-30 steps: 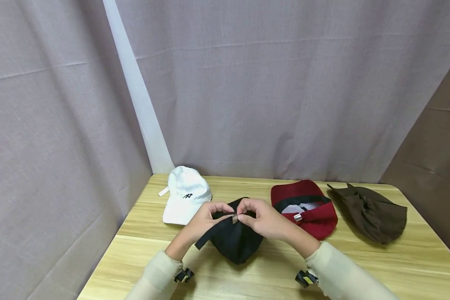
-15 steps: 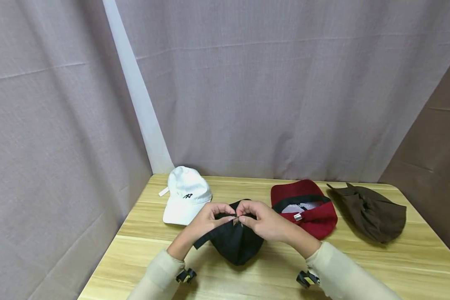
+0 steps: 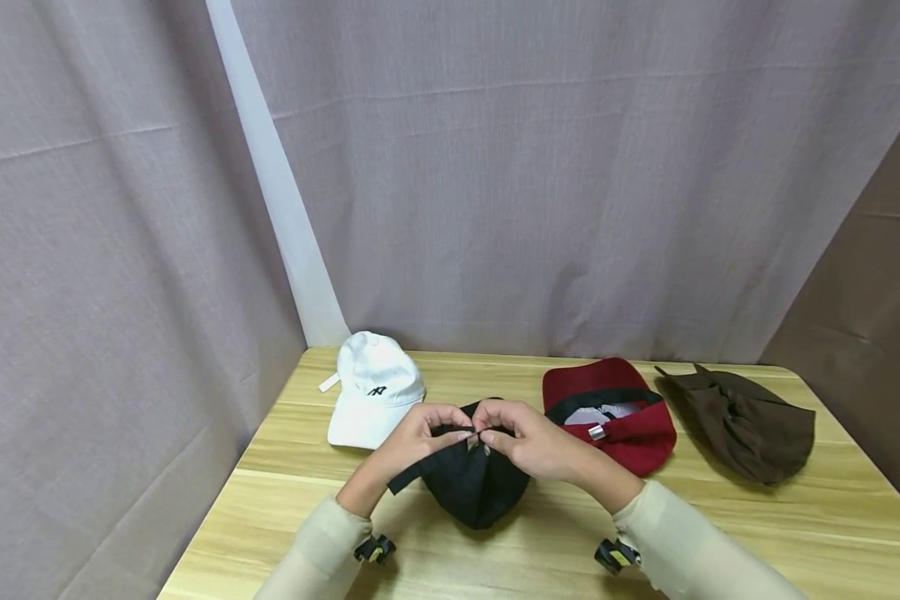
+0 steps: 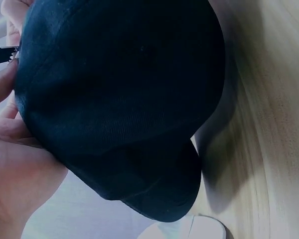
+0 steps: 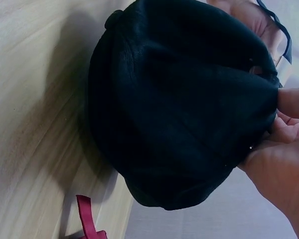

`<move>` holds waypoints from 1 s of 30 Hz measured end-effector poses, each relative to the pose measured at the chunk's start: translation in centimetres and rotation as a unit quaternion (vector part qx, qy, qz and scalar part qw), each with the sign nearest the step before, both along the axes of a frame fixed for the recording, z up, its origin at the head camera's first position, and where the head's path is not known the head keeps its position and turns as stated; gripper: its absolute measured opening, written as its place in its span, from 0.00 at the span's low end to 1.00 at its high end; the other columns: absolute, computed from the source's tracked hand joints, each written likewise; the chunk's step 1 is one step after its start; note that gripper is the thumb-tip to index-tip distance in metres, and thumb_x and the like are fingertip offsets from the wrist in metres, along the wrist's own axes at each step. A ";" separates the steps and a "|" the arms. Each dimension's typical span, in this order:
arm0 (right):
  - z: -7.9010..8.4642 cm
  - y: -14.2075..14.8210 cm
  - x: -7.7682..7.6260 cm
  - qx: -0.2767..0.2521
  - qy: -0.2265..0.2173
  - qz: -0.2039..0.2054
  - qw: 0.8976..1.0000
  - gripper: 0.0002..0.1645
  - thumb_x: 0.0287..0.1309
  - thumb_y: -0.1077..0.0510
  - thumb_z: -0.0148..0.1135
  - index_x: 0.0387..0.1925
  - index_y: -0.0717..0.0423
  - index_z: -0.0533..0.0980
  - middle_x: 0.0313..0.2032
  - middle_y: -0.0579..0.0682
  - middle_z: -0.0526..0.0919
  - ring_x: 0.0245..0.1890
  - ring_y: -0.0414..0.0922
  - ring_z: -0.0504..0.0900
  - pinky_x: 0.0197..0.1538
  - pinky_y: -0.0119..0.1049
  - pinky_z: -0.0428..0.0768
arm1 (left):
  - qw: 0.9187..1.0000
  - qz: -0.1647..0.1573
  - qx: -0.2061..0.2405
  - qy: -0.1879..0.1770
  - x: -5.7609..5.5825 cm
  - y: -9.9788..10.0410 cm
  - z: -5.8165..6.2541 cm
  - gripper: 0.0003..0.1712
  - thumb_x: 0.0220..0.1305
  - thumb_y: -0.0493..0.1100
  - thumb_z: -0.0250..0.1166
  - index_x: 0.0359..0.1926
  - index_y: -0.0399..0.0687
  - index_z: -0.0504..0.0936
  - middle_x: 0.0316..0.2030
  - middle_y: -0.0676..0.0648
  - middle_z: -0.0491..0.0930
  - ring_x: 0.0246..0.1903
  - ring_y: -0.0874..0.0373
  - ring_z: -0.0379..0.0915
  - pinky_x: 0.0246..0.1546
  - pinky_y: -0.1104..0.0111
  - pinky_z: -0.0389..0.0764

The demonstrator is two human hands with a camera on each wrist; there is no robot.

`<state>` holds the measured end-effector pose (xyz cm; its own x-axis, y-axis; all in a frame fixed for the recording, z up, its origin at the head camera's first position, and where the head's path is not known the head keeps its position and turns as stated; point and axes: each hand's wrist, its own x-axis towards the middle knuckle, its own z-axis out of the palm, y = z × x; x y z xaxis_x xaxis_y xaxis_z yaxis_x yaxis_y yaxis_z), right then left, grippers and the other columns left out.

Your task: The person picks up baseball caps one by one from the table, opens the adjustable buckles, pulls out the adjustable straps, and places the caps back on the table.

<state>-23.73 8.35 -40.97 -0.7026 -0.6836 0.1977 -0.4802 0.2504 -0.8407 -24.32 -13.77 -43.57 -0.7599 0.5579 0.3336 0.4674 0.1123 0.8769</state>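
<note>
Both hands are at the back strap of a black baseball cap, near the middle of the table. My left hand pinches the strap between thumb and fingers, its loose end sticking out to the lower left. Thumb and forefinger of my right hand pinch the cap's back edge by a small metal buckle, fingertips close to the left ones. In the left wrist view the crown and brim fill much of the frame. The right wrist view shows the crown's other side.
A white cap with a dark emblem sits at the back left of the wooden table. To the right lie an upturned red cap with a metal buckle and a dark brown cap. Grey curtains hang behind.
The left thumb has shifted slightly right, onto the strap by the buckle. Both hands and the black cap otherwise stay almost in place.
</note>
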 end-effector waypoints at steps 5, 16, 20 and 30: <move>0.0 0.3 -0.2 0.003 -0.007 0.019 1.000 0.06 0.68 0.67 0.53 0.38 0.54 0.74 0.34 0.48 0.79 0.37 0.40 0.77 0.44 0.31 0.76 | 1.000 -0.018 -0.006 0.008 -0.1 -0.1 0.1 0.06 0.67 0.32 0.62 0.38 0.31 0.82 0.36 0.32 0.84 0.37 0.69 0.78 0.43 0.74 0.79; -0.2 1.1 -0.8 -0.017 -0.021 0.057 0.998 0.04 0.70 0.65 0.52 0.39 0.57 0.74 0.32 0.52 0.78 0.35 0.38 0.76 0.43 0.30 0.76 | 0.999 -0.034 -0.006 0.009 -0.6 0.2 0.1 0.06 0.68 0.32 0.61 0.39 0.31 0.82 0.37 0.31 0.83 0.38 0.69 0.78 0.44 0.74 0.79; -0.3 1.3 -1.0 -0.021 -0.022 0.072 0.997 0.03 0.71 0.64 0.52 0.40 0.58 0.73 0.32 0.53 0.77 0.36 0.38 0.75 0.43 0.30 0.75 | 0.999 -0.034 -0.007 0.003 -0.4 0.2 0.3 0.07 0.68 0.34 0.61 0.39 0.32 0.82 0.37 0.32 0.84 0.37 0.68 0.78 0.44 0.74 0.79; -0.2 1.2 -0.7 -0.049 -0.032 0.086 0.995 0.06 0.67 0.61 0.60 0.39 0.60 0.72 0.33 0.59 0.80 0.37 0.37 0.77 0.44 0.29 0.76 | 0.999 -0.048 0.002 -0.015 -0.2 0.2 0.3 0.08 0.69 0.34 0.59 0.41 0.31 0.82 0.37 0.35 0.84 0.37 0.67 0.78 0.44 0.74 0.79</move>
